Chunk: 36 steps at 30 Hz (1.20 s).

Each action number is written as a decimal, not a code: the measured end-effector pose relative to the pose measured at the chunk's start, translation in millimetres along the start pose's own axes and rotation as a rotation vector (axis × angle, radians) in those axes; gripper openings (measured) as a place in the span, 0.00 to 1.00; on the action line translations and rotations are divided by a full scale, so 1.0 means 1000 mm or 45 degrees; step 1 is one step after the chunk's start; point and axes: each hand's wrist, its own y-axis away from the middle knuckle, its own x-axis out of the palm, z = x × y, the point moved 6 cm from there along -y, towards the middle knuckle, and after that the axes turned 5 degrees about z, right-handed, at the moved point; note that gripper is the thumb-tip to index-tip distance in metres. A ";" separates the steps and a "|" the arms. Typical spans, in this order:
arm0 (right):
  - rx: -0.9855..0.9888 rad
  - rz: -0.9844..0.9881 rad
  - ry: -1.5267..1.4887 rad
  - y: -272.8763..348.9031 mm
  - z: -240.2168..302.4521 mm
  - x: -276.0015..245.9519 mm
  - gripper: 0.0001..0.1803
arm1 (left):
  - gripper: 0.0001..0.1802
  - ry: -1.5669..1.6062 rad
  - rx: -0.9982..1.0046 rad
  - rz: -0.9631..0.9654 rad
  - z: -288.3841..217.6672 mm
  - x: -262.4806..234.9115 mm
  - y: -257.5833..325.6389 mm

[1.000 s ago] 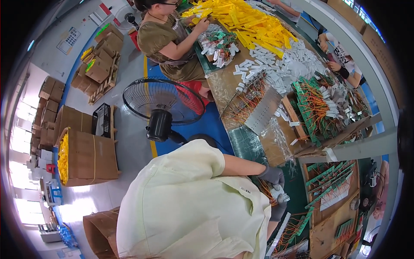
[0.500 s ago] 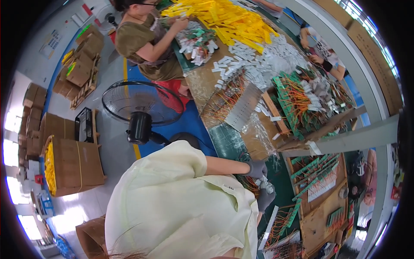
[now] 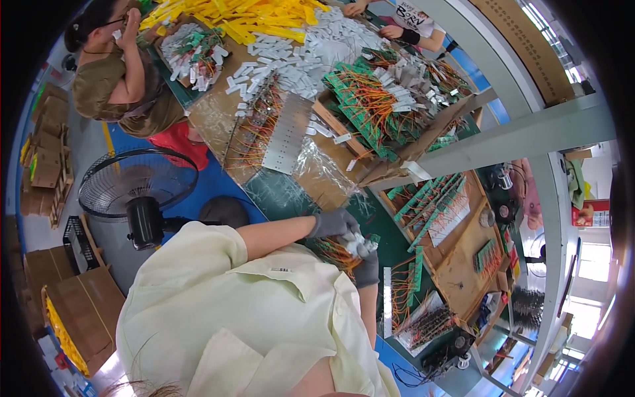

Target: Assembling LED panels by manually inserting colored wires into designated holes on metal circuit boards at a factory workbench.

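Okay so the grey-gloved left hand (image 3: pixel 334 223) is holding its fingers narrow around a small clump of glossy white pieces (image 3: pixel 358 246), which is sitting right against a loose bundle of thin orange wires (image 3: pixel 336 255). The grey-gloved right hand (image 3: pixel 366 270) is touching that clump from the other side, but I can't tell how far its fingers are closing. Right of the wire bundle, a long narrow white strip (image 3: pixel 388 301) is lying on the dark green tabletop (image 3: pixel 391 246); further right of it, a shallow tan wooden tray (image 3: pixel 456 274) is holding slim green circuit boards (image 3: pixel 430 202). Ahead of the bundle, a silvery perforated metal plate (image 3: pixel 288 135) is lying tilted, while a black round-caged fan (image 3: pixel 142 212) is standing well to its left. Way beyond the bundle, bright yellow plastic strips (image 3: pixel 245 20) are lying piled up, and a co-worker in an olive top (image 3: pixel 109 86) is sitting far ahead-left.
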 end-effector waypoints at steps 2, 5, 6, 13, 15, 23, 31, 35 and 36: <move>-0.126 -0.451 0.528 0.001 0.001 -0.018 0.15 | 0.12 -0.369 -0.095 -0.232 0.003 -0.021 -0.002; -0.339 -0.675 1.398 -0.005 0.008 0.012 0.12 | 0.10 -0.806 -0.064 -0.442 -0.012 -0.017 0.007; -0.398 -0.806 1.729 -0.005 0.015 0.037 0.12 | 0.10 -1.193 0.031 -0.616 -0.024 -0.016 0.012; -0.542 -0.732 2.095 -0.012 0.006 0.050 0.16 | 0.11 -1.428 0.024 -0.731 -0.047 0.000 0.032; -0.460 -0.394 1.229 -0.020 -0.012 0.029 0.19 | 0.11 -1.604 0.138 -0.679 -0.026 0.006 0.020; -0.020 -0.197 0.333 -0.013 0.001 0.063 0.19 | 0.13 -0.216 -0.002 -0.363 -0.024 -0.027 0.057; -0.665 -0.608 1.969 -0.035 0.018 0.170 0.15 | 0.13 -1.382 0.337 -0.913 -0.101 -0.012 0.119; -0.826 -0.568 2.024 -0.057 0.027 0.203 0.13 | 0.14 -1.476 0.379 -1.021 -0.128 -0.026 0.143; -0.732 -0.562 1.917 -0.063 0.031 0.207 0.12 | 0.14 -1.462 0.432 -1.087 -0.136 -0.029 0.150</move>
